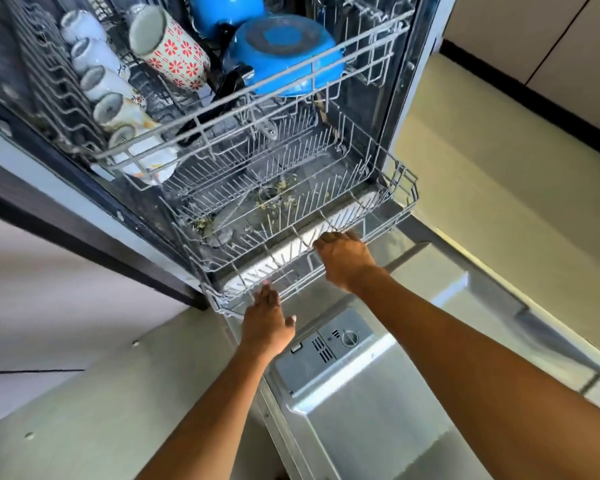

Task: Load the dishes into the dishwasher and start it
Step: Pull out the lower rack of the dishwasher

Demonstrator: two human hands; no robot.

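The dishwasher stands open with its steel door (pixel 378 410) folded down toward me. The lower wire rack (pixel 388 199) holds no dishes, and food scraps lie on the tub floor beneath it. My right hand (pixel 345 259) curls over the rack's front rail. My left hand (pixel 265 323) rests flat against the same rail further left, fingers straight, thumb out. The upper rack (pixel 222 109) carries a row of white cups (pixel 101 81), a tall red-flowered mug (pixel 174 53) and two blue pans (pixel 284 53).
The detergent dispenser (pixel 329 344) sits in the inner door panel just below my hands. Pale floor tiles spread to the right, with cabinet fronts (pixel 551 46) and a dark plinth beyond. A dark counter edge (pixel 66 216) runs at left.
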